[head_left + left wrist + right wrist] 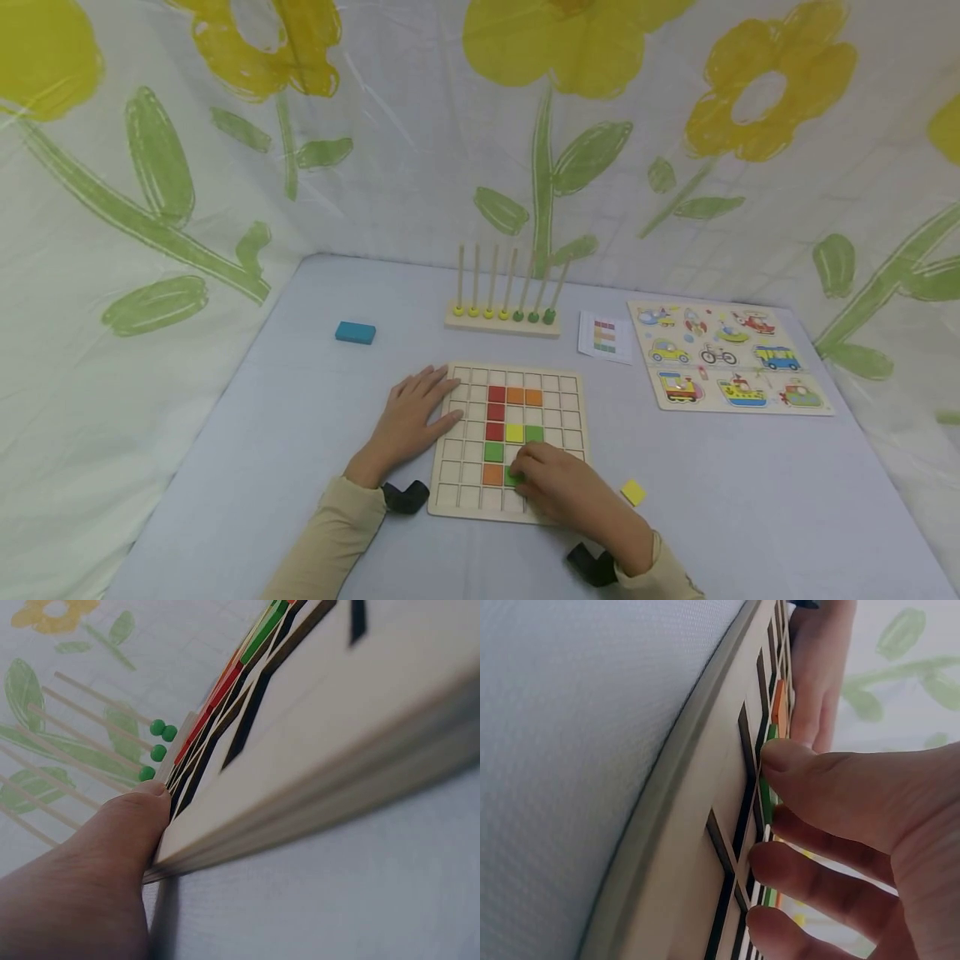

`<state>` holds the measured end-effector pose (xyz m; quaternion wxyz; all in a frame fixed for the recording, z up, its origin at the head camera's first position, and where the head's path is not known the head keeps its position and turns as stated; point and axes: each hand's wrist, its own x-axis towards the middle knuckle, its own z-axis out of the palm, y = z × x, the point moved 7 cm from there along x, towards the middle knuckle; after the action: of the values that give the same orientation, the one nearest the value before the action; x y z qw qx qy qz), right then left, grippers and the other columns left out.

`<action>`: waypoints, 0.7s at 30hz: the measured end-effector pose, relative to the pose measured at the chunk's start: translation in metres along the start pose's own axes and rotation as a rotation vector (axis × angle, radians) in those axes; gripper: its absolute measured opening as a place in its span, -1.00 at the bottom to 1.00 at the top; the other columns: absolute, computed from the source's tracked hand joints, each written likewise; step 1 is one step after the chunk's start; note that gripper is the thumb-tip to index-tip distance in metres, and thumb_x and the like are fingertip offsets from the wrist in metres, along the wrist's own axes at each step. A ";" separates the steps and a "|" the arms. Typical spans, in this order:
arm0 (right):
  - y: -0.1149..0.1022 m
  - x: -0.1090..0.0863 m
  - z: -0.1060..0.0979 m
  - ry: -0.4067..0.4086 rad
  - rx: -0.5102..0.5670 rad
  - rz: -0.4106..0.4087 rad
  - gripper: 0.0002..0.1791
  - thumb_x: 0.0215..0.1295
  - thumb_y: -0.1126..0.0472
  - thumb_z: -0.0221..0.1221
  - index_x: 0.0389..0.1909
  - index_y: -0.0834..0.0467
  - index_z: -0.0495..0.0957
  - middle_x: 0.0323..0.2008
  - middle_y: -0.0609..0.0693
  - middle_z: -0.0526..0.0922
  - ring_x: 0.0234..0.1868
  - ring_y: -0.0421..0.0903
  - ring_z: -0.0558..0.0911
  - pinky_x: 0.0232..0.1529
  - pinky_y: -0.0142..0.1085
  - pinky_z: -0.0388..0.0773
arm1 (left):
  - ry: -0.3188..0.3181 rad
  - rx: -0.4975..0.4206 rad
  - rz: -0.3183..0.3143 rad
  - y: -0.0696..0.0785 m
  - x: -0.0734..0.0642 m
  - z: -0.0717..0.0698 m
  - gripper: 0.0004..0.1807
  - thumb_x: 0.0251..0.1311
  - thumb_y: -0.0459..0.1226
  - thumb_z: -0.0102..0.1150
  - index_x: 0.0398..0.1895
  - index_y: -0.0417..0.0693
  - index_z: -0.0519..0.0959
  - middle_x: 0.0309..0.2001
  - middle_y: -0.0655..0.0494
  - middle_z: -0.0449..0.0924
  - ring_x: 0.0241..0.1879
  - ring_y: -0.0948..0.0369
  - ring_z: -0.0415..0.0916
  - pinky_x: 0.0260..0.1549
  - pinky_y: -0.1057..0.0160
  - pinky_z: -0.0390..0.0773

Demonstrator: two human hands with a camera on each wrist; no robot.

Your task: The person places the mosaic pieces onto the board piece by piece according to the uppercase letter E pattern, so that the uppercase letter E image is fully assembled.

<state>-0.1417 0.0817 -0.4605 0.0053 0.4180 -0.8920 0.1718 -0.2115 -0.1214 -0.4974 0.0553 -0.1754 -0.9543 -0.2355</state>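
A wooden grid board (pixel 470 497) lies on the table with red, orange, yellow and green square tiles set in its cells. My left hand (pixel 408 423) rests on the board's left edge with fingers spread; in the left wrist view its thumb (pixel 124 832) touches the rim. Over the board's lower middle, my right hand (pixel 558 485) pinches a green tile (pixel 766 795) between thumb and index finger, close to an orange tile (pixel 492 474). The other right fingers hover over or touch the grid; which cannot be told. A loose yellow tile (pixel 633 492) lies right of the board.
Behind the board stands a peg counting rack (pixel 502 325) with yellow and green beads. A pattern card (pixel 604 337) and a vehicle picture puzzle (pixel 723 357) lie at the back right, a blue block (pixel 355 332) at the back left. A flowered curtain (pixel 420 167) hangs behind.
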 end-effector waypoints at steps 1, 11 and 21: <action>-0.001 0.000 0.000 -0.005 -0.005 0.005 -0.81 0.18 0.15 0.33 -0.19 -0.02 0.59 -0.18 -0.24 0.53 -0.17 -0.30 0.53 -0.10 -0.40 0.55 | -0.002 0.000 -0.001 0.000 0.000 0.000 -0.40 0.31 0.12 0.00 0.35 0.11 0.35 0.44 0.03 0.20 0.45 0.01 0.03 0.34 -0.16 0.04; 0.004 -0.005 -0.006 -0.055 -0.043 0.075 -0.79 0.24 0.05 0.26 -0.13 0.00 0.61 -0.13 -0.21 0.57 -0.13 -0.26 0.56 -0.07 -0.35 0.57 | 0.015 -0.003 0.005 0.000 0.000 0.000 -0.41 0.31 0.11 0.02 0.34 0.10 0.37 0.42 0.02 0.22 0.44 0.00 0.05 0.33 -0.18 0.05; 0.042 -0.049 -0.031 -0.078 -0.083 0.337 -0.71 0.17 0.00 0.31 -0.14 0.03 0.61 -0.20 -0.22 0.58 -0.19 -0.30 0.56 -0.15 -0.35 0.57 | 0.027 0.013 0.018 -0.001 0.000 0.001 -0.41 0.31 0.11 0.01 0.34 0.11 0.36 0.42 0.03 0.22 0.44 0.00 0.06 0.32 -0.18 0.07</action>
<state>-0.1455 0.1525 -0.4513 -0.0409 0.2685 -0.9553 0.1168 -0.2119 -0.1211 -0.4988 0.0715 -0.1805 -0.9534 -0.2310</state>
